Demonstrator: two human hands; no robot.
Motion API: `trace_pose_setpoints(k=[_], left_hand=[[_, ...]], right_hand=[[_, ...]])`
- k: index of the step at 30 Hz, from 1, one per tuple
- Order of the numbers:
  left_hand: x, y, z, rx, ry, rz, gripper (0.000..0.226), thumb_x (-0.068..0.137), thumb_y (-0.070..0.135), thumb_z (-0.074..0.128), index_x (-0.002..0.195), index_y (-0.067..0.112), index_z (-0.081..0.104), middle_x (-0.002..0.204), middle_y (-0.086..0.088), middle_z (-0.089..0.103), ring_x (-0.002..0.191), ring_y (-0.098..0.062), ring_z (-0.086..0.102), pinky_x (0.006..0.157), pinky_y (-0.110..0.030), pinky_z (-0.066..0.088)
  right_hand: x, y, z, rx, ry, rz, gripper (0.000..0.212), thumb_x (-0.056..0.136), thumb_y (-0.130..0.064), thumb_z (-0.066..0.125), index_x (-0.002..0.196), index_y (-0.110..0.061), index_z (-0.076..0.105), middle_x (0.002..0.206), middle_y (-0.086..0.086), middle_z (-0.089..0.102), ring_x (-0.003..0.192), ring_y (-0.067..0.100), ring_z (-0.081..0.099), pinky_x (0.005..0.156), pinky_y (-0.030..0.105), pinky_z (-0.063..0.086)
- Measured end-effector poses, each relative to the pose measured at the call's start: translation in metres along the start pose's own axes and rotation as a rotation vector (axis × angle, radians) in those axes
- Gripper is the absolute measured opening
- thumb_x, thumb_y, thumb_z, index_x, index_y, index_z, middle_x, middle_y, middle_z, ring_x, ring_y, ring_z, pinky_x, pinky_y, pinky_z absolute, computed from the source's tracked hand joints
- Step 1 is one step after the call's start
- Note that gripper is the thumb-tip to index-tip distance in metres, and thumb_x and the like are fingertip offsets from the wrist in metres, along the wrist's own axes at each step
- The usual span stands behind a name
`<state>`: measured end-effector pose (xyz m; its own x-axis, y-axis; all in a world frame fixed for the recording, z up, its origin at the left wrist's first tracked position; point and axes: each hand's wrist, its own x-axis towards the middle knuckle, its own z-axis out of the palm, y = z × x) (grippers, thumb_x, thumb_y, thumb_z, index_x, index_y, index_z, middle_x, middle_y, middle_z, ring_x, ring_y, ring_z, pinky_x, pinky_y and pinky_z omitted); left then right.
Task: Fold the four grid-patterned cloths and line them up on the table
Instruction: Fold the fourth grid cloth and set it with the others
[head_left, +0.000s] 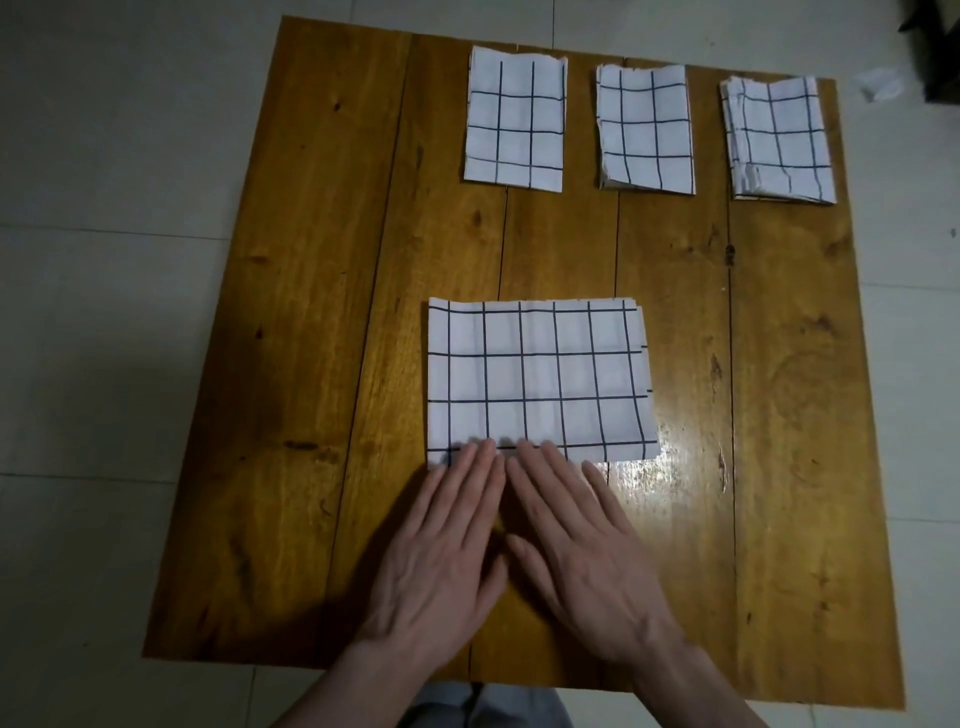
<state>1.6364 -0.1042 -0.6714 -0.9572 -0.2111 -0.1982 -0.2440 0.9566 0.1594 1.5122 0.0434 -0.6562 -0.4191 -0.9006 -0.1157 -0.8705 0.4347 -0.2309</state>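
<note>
Three folded grid cloths (644, 127) in far row, fourth cloth (540, 379) half-folded, nearer

We see four cloths, all white with a dark, near-black grid of thin lines; the big cloth (540, 379) nearest us shows the most squares; the left cloth (514, 119), the middle cloth (647, 130) and the right cloth (779, 140) at the far edge show the same white ground and dark checks on fewer squares; the table (311, 364) under them is warm honey-brown wood with darker knots and dark seams between planks; the floor (104, 156) around it is pale grey tile with faint lighter joints.
</note>
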Motion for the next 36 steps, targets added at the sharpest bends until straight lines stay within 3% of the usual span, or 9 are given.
trace_pose_setpoints(k=[10, 18, 26, 36], left_hand=[[0.007, 0.006, 0.012, -0.080, -0.036, -0.056, 0.082, 0.104, 0.054, 0.034, 0.167, 0.007, 0.013, 0.177, -0.012, 0.006, 0.163, -0.027, 0.009, 0.125, -0.049, 0.022], [0.005, -0.001, 0.013, -0.058, -0.034, -0.055, 0.082, 0.104, 0.055, 0.033, 0.168, 0.006, 0.012, 0.177, -0.012, 0.005, 0.163, -0.025, 0.009, 0.125, -0.048, 0.022], [-0.005, -0.007, 0.015, -0.050, -0.011, -0.162, 0.080, 0.109, 0.060, 0.020, 0.167, 0.005, 0.012, 0.177, -0.013, 0.006, 0.163, -0.026, 0.009, 0.125, -0.048, 0.022], [-0.007, -0.009, 0.014, -0.033, -0.016, -0.183, 0.085, 0.108, 0.065, 0.019, 0.167, 0.005, 0.012, 0.177, -0.013, 0.006, 0.163, -0.027, 0.010, 0.125, -0.049, 0.021]], right_hand=[[0.001, 0.003, 0.012, 0.048, -0.138, 0.031, 0.076, 0.108, -0.062, 0.026, 0.166, -0.014, 0.010, 0.175, 0.001, 0.004, 0.161, 0.016, 0.004, 0.126, 0.048, 0.020], [-0.004, 0.007, 0.014, 0.066, -0.138, 0.100, 0.077, 0.108, -0.064, 0.024, 0.167, -0.016, 0.009, 0.175, 0.000, 0.002, 0.161, 0.015, 0.004, 0.126, 0.047, 0.020], [-0.018, 0.026, 0.011, 0.043, -0.110, 0.212, 0.079, 0.107, -0.066, 0.020, 0.166, -0.015, 0.008, 0.175, 0.001, 0.003, 0.161, 0.016, 0.004, 0.127, 0.046, 0.015], [-0.033, 0.048, 0.014, 0.067, -0.099, 0.410, 0.084, 0.105, -0.070, 0.011, 0.165, -0.015, -0.007, 0.175, 0.002, -0.010, 0.161, 0.016, -0.005, 0.130, 0.043, 0.012]])
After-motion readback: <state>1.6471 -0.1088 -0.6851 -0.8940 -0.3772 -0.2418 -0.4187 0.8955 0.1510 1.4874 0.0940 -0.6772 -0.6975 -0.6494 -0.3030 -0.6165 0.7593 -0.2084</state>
